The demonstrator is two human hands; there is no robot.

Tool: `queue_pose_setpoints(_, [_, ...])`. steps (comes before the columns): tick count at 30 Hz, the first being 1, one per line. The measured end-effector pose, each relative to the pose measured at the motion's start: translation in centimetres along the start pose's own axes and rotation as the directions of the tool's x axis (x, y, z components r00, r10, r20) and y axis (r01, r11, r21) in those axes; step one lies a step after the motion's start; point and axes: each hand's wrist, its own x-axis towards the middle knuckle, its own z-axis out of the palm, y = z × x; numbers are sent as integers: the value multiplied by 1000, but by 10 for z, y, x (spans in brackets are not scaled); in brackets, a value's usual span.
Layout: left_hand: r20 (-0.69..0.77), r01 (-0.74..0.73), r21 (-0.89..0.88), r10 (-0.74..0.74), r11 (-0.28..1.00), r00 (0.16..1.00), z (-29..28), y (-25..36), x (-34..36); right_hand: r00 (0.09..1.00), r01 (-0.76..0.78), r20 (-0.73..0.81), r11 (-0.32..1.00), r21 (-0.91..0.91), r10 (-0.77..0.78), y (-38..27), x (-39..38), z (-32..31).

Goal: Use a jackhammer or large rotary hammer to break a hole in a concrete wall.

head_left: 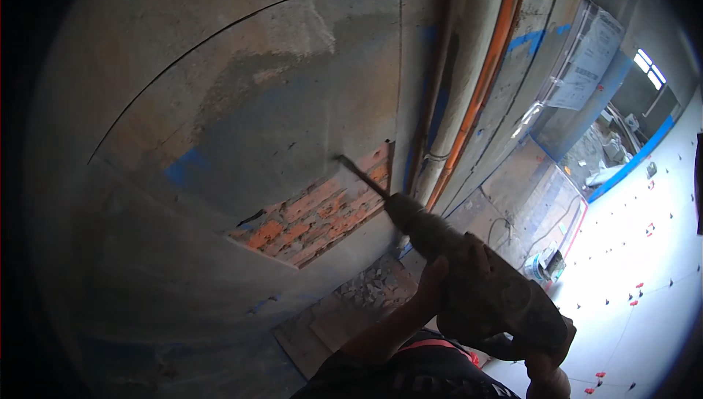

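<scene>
A dark, dusty demolition hammer [505, 293] slants across the view, its chisel bit [362, 177] pointing up and left at the wall. My left hand [437, 282] is wrapped around the front of the tool's body. At the back end, my right hand [548, 375] grips the handle, partly hidden by the tool. The bit's tip lies over grey plaster [293, 128] just above a patch of bared red brick [322, 212]. I cannot tell whether the tip touches the wall. Black lines are drawn on the plaster around this area.
Right of the brick patch run a pale pipe [463, 69] and an orange pipe [489, 77]. Broken rubble [377, 285] lies on the floor below. A bucket [540, 266] stands farther right, near a white tiled surface [622, 274] dotted with small red and black clips.
</scene>
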Motion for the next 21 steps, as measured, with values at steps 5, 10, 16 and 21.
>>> queue_pose_setpoints(5, [134, -9, -5, 10, 1000, 991, -29, -20, -3, 998, -47, -55, 997, -61, 44, -16, 4, 20])
queue_pose_setpoints(10, [-55, 61, 291, -47, 955, 997, 18, 8, -20, 994, -72, -82, 995, -72, 66, -12, -8, 19])
queue_pose_setpoints(16, [36, 10, 273, -20, 962, 999, 20, 21, -19, 994, -82, -84, 994, -69, 76, -15, -49, 33])
queue_pose_setpoints(21, [27, -49, 359, 42, 932, 999, 33, 28, -23, 993, -67, -102, 995, -69, 60, -23, -11, 54])
